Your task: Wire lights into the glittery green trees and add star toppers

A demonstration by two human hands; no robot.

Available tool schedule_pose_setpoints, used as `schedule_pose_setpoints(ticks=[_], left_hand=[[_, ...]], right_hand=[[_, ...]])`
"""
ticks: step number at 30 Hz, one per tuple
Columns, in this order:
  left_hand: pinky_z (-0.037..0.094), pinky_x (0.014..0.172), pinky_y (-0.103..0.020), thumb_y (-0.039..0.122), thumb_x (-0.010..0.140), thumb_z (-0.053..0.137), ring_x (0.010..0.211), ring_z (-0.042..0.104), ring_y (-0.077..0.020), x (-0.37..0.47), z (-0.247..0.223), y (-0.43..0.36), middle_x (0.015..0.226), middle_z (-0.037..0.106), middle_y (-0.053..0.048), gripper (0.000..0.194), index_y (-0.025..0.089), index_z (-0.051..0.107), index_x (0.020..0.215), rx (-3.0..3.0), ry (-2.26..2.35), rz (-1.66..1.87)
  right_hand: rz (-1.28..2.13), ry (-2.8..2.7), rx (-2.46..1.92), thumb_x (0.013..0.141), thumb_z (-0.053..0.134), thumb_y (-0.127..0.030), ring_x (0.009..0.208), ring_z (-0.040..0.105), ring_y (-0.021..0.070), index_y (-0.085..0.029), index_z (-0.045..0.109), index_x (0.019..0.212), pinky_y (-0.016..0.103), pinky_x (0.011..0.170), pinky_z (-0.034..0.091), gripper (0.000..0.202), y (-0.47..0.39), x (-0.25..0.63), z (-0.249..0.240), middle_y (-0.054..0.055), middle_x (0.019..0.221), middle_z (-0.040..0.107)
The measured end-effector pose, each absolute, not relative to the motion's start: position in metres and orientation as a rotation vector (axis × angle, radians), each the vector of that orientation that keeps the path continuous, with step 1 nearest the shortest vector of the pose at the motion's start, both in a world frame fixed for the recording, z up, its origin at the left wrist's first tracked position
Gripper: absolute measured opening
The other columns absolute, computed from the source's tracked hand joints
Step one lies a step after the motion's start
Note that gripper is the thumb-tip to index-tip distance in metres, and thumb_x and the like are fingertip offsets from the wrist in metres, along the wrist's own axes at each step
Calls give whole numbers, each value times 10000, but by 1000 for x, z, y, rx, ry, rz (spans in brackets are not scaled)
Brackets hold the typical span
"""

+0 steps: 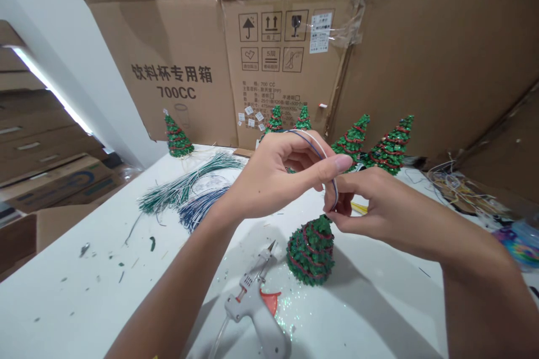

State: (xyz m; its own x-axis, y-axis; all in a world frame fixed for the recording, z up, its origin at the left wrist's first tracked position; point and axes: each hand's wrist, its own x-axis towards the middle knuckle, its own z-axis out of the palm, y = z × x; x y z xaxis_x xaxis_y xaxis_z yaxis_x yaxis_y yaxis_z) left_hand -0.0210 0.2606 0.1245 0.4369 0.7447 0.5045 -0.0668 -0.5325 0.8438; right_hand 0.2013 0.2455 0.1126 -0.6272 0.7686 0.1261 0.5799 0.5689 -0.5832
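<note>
My left hand (286,171) is closed in a pinch on a looped blue and white cord (336,193), which arches over its fingers. Close beside it, my right hand (357,199) has thumb and fingers pressed together on the lower part of the same cord. Just below the right fingertips stands a small green Christmas tree (310,252) with red garland, upright on the white table (370,314). The fingers hide its tip, so I cannot tell whether the cord touches it.
A hot glue gun (252,303) lies in front of the tree among glitter. Green-white cords (185,190) and blue-white cords (200,210) lie in bundles at left. Several more trees (179,137) stand along the cardboard wall (177,33). Loose cords (457,185) lie at right.
</note>
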Motion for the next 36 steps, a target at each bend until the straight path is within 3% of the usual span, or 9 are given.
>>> schedule_pose_setpoints(ticks=[15, 23, 30, 36], left_hand=[[599, 609, -257, 522, 876, 942, 640, 696, -125, -20, 125, 260, 817, 731, -15, 396, 190, 760, 760, 1838, 599, 1207], [613, 626, -224, 386, 912, 938, 649, 720, -105, -21, 125, 261, 815, 737, 2, 318, 187, 753, 748, 1843, 525, 1190], [643, 620, -257, 491, 926, 906, 640, 735, -139, -21, 126, 259, 785, 754, -17, 380, 199, 739, 752, 1878, 570, 1191], [635, 619, -251, 486, 931, 902, 643, 735, -131, -21, 126, 259, 816, 754, -18, 376, 195, 751, 748, 1884, 579, 1199]], right_hand=[[790, -2428, -1090, 851, 662, -98, 733, 642, 153, -254, 667, 812, 303, 697, 476, 161, 245, 200, 113, -66, 792, 720], [746, -2442, -1119, 858, 665, -143, 730, 627, 157, -253, 656, 807, 316, 706, 470, 122, 245, 202, 112, -64, 783, 711], [733, -2428, -1057, 861, 649, -109, 709, 642, 165, -250, 649, 817, 305, 683, 466, 148, 245, 196, 114, -43, 778, 718], [779, -2411, -1043, 931, 677, -131, 729, 644, 154, -253, 654, 826, 291, 693, 481, 163, 246, 201, 113, -57, 795, 712]])
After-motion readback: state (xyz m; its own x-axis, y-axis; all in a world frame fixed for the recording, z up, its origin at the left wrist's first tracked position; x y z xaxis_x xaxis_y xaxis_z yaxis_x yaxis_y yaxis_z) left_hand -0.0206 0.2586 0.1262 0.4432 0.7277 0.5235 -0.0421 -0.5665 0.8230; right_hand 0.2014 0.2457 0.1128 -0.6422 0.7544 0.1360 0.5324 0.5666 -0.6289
